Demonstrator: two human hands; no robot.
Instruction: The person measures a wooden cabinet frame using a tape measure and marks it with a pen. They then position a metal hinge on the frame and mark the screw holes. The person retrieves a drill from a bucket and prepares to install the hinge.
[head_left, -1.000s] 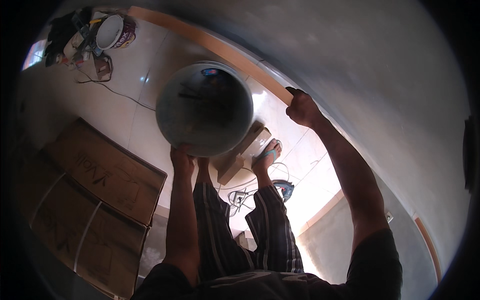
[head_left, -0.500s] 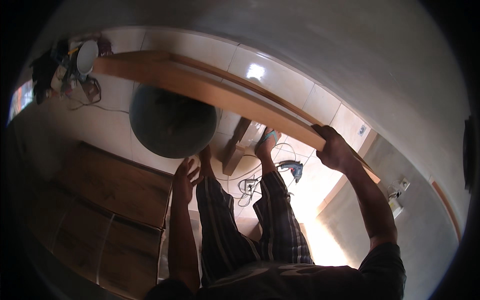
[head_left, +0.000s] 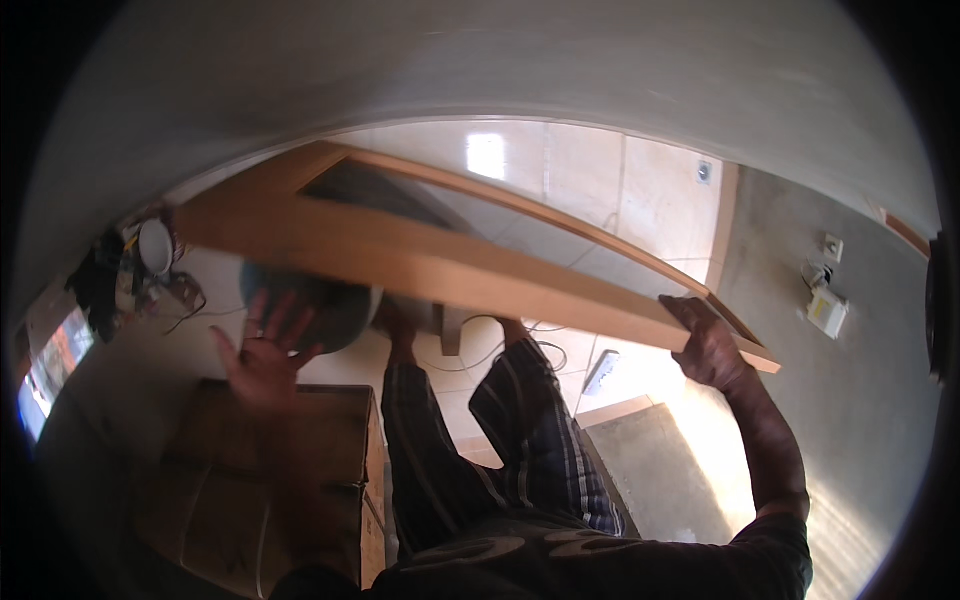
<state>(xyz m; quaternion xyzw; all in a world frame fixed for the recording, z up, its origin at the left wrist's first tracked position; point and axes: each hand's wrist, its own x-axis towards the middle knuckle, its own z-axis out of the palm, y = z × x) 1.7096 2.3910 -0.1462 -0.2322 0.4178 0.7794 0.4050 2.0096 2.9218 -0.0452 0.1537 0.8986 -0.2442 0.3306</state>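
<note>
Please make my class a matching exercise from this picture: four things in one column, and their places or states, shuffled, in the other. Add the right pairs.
Column one
1. Right hand
2. Left hand
3. Wooden frame
4. Cardboard boxes

Column two
A. Open, fingers spread apart
B. At the lower left of the picture, beside the striped trousers
C. Closed around a piece of wood
D. Slanting across the middle of the picture

Right pairs: 1-C, 2-A, 3-D, 4-B

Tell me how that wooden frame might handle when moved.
The wooden frame is probably stiff, judging by its thick rails. It could swing or tip: it is long, and the right hand grips it near one end.
</note>
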